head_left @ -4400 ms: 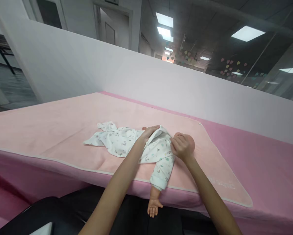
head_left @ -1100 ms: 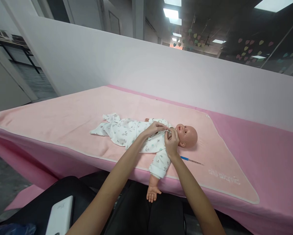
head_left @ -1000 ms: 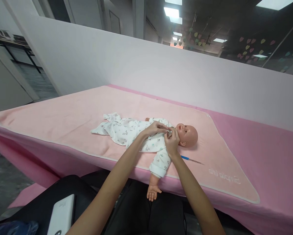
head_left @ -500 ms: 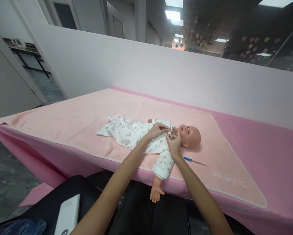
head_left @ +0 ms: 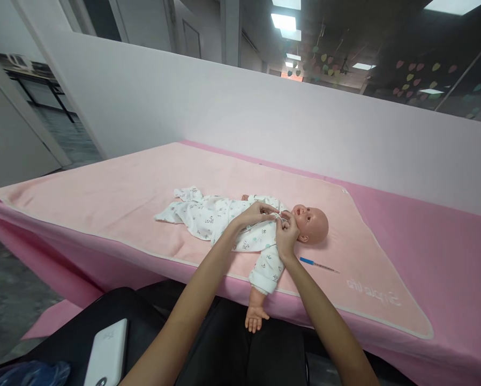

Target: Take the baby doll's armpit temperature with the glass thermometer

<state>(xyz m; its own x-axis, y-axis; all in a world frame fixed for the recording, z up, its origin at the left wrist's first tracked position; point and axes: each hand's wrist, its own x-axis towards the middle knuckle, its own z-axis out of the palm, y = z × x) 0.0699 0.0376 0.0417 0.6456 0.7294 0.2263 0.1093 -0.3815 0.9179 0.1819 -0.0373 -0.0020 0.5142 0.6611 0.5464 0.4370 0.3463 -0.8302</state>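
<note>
A baby doll point(head_left: 315, 225) lies on its back, its head to the right, dressed in a white printed romper point(head_left: 208, 217). At the doll's neck, my left hand point(head_left: 258, 213) pinches the romper's front edge near the collar. My right hand point(head_left: 287, 233) is closed on the collar just beside it, close to the doll's chin. Between my fingertips a bit of white cloth shows; any fastener there is too small to make out. One doll arm point(head_left: 256, 311) hangs over the table's front edge.
A thermometer-like stick with a blue end point(head_left: 318, 265) lies right of my right wrist. Under the doll spreads a peach mat point(head_left: 115, 187) on a pink tablecloth point(head_left: 437, 252). A white power bank point(head_left: 107, 351) rests at lower left. Behind stands a white partition point(head_left: 232, 112).
Both hands stay at the collar with small finger movements; my left hand has shifted slightly left. The whole view has moved a little.
</note>
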